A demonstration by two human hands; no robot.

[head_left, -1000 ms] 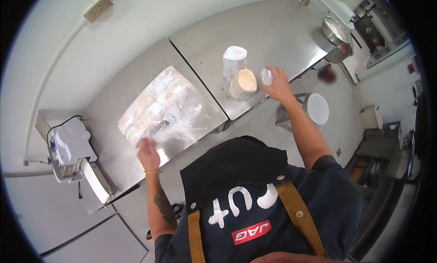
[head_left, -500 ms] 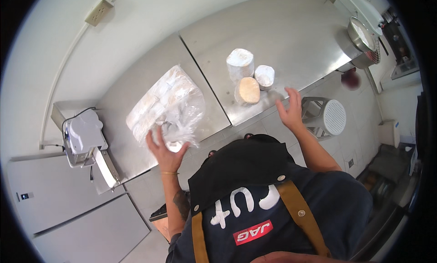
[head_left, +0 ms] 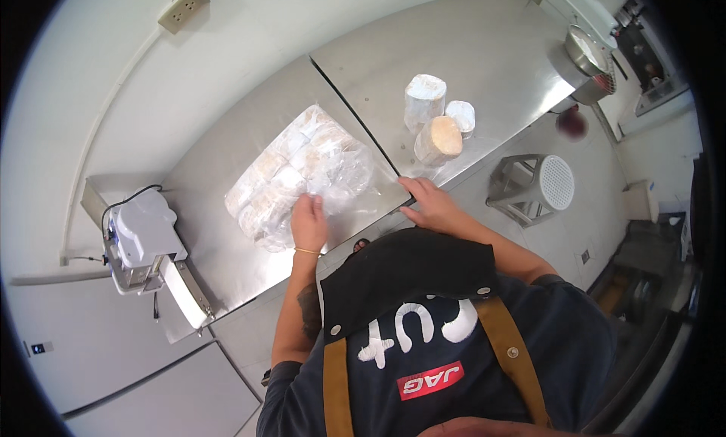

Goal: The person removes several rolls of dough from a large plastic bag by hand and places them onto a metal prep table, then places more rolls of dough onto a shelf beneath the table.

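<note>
A large clear plastic bag (head_left: 291, 164), packed with several whitish-tan rounded blocks, lies on the left steel table. At the bag's near side, my left hand (head_left: 309, 223) has its fingers pressed together on the loose plastic. My right hand (head_left: 439, 208) rests by the table's front edge near the seam, thumb and fingers apart and nothing in them. Beyond it, on the right table, stand three wrapped pale blocks: a tall white block (head_left: 425, 104), a small white block (head_left: 460, 118) and a block with a tan top (head_left: 440, 139).
Two steel tables (head_left: 363, 36) meet at a dark seam. A grey-white machine (head_left: 147, 229) sits at the left end. Metal bowls (head_left: 586, 52) stand at the far right. A plastic stool (head_left: 556, 183) is on the floor to the right.
My left hand has closed on the bag, which now sits fuller and flatter at its near side. My right hand has come left and down to the table edge, near the seam.
</note>
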